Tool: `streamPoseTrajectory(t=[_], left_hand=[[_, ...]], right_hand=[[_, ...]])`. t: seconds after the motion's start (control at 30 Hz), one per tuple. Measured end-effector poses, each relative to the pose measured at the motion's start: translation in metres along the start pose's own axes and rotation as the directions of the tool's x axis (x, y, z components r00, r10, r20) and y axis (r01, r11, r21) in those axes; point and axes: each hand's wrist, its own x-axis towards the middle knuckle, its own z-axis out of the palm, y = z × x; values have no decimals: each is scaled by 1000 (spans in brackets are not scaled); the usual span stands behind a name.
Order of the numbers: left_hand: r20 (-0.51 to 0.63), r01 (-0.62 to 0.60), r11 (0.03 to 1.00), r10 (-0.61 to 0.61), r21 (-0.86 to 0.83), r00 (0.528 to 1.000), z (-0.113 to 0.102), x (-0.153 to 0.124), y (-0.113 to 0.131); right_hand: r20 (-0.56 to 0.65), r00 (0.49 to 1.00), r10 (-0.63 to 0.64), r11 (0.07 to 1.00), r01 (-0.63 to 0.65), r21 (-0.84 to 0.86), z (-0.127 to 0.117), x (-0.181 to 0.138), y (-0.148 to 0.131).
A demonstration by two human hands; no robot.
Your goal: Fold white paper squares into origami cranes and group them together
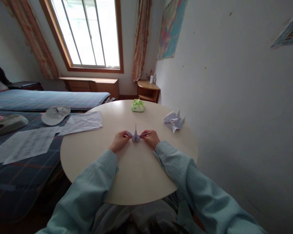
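A small pale-lilac paper crane [136, 137] stands over the middle of the round table, a thin point of it sticking straight up. My left hand [120, 140] pinches its left wing between thumb and fingers. On the other side, my right hand [150, 139] is closed on the right wing. Both wings are partly hidden by my fingers. Further to the right on the table lie other folded paper pieces [176, 122] of the same pale colour, close together with pointed tips.
A green and white tissue pack [138, 106] sits at the round table's [88, 152] far side. Paper sheets [84, 122] overlap its left edge. More printed sheets [26, 143] and a light cap [55, 115] lie on the bed. A white wall [234, 113] stands close on the right.
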Motion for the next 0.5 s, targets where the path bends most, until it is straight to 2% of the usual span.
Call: streamPoseTrajectory(t=[0.2, 0.37, 0.5], left_hand=[[48, -256, 962, 252, 92, 967, 4, 0, -5], [120, -362, 907, 344, 215, 931, 2, 1, -5], [147, -403, 876, 376, 263, 915, 0, 0, -3]], right_hand=[[-7, 999, 38, 999, -38, 22, 1, 2, 4], [-2, 1000, 26, 998, -26, 57, 2, 4, 9], [-1, 1000, 29, 997, -28, 76, 3, 5, 11]])
